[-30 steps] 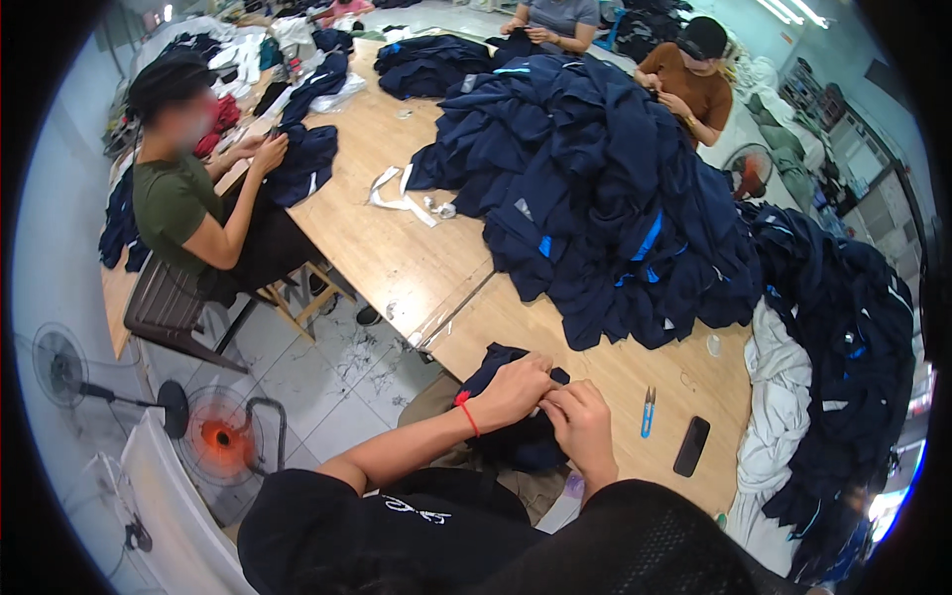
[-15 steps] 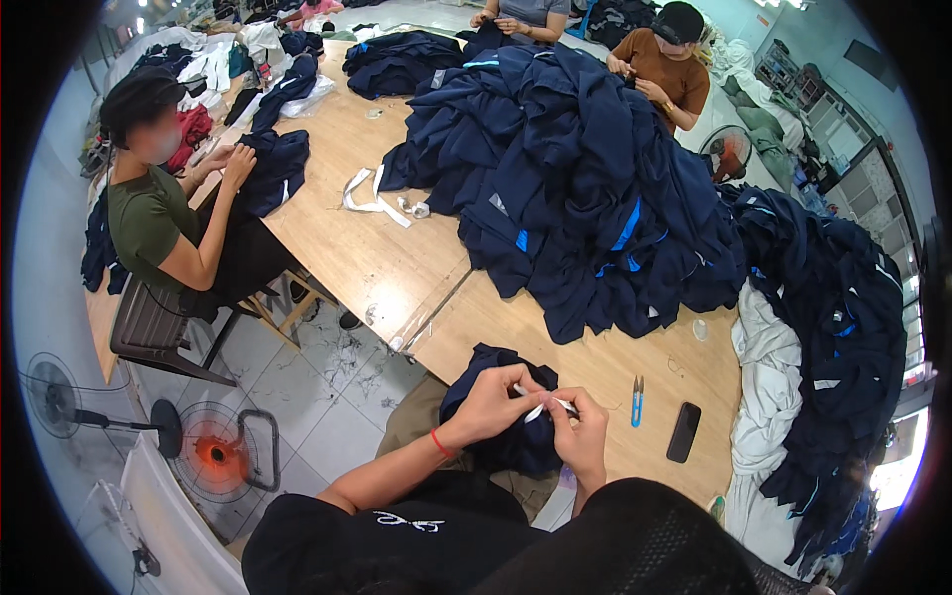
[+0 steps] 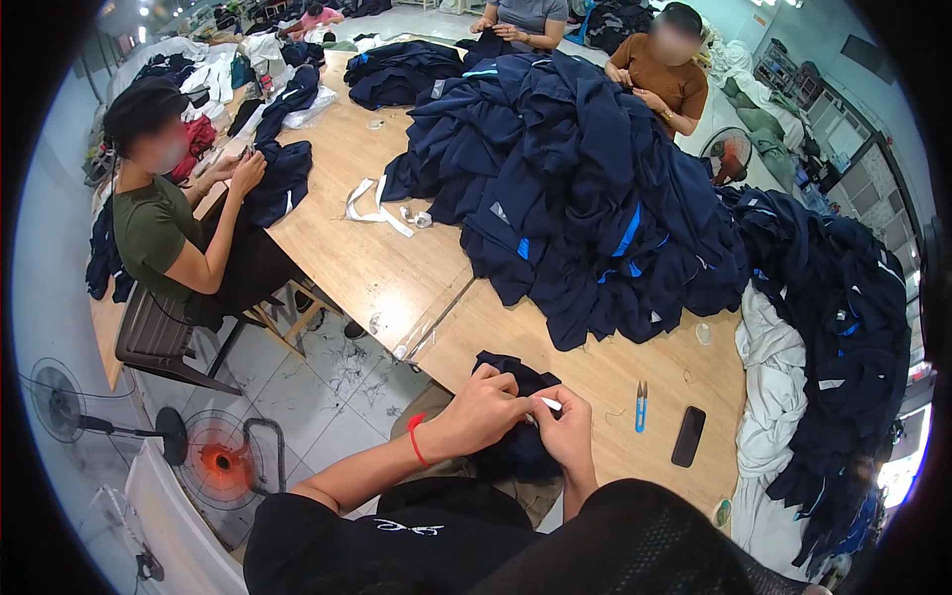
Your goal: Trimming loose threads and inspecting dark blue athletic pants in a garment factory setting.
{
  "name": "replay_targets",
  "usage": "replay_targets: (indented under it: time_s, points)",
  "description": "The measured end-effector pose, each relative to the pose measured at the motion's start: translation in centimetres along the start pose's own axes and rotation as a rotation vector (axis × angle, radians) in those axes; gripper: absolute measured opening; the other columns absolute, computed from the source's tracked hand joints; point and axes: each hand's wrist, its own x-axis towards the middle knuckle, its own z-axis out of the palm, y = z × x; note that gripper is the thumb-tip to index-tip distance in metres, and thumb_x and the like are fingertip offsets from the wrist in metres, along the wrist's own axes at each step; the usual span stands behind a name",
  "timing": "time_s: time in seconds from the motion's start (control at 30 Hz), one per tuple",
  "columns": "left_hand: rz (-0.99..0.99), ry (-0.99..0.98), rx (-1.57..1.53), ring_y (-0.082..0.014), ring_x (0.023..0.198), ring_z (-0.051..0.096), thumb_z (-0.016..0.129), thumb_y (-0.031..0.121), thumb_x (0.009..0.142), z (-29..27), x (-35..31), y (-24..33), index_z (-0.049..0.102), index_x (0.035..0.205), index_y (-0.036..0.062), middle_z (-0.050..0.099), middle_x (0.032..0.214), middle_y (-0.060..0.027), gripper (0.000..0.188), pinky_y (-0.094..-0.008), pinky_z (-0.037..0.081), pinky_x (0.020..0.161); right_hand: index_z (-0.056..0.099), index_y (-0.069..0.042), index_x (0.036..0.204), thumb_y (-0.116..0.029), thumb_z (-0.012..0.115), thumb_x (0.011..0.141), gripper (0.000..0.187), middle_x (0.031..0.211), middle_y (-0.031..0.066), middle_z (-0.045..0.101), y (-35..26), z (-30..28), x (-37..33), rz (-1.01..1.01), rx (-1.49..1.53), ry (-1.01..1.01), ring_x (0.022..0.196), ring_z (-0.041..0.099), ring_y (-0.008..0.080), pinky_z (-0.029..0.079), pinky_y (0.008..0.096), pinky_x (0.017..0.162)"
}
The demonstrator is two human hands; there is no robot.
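at table edge, hands [image 3: 526, 416] pinch navy garment [image 3: 516, 412].

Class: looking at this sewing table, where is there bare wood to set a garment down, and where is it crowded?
Bare wood lies between the white strips and the table's near edge, and between the big navy pile and the blue snips. Crowded: the pile, and around the phone.

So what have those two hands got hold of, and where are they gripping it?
Both hands grip a dark navy garment at the table edge. The left hand and right hand pinch a small white tag on its upper part.
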Motion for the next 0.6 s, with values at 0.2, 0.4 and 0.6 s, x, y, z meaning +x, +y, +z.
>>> replay_targets:
  time_s: [0.2,0.4,0.6]
  points:
    - [0.096,0.161,0.039,-0.0224,0.092,0.067,0.072,0.01,0.086,3.4,-1.1,-0.5,0.077,0.101,0.0022,0.074,0.096,-0.0095,0.018,-0.0372,0.048,0.089,0.072,0.002,0.087,-0.007,0.077,0.092,0.012,0.065,0.013,0.07,-0.7,-0.5,0.2,-0.098,-0.262,0.113,0.055,0.065,0.016,0.048,0.0315,0.053]
    - [-0.003,0.221,0.074,-0.0258,0.094,0.065,0.07,0.008,0.087,5.5,-0.7,-0.2,0.072,0.1,0.0037,0.068,0.091,-0.0084,0.014,-0.0381,0.047,0.089,0.067,-0.002,0.12,-0.013,0.082,0.091,0.035,0.074,0.0108,0.07,0.6,-1.1,0.0,-0.213,-0.501,0.101,0.066,0.065,0.0281,0.052,0.0401,0.065]
    - [-0.582,-0.164,-0.846,-0.0126,0.091,0.06,0.065,0.009,0.104,6.6,-2.1,-3.0,0.067,0.105,0.0029,0.066,0.093,-0.0039,0.006,-0.0295,0.048,0.083,0.061,-0.002,0.13,-0.009,0.088,0.083,0.055,0.092,0.0098,0.066,-0.3,-1.6,-2.3,-0.313,-0.456,-0.083,0.078,0.065,0.0231,0.052,0.0357,0.069]
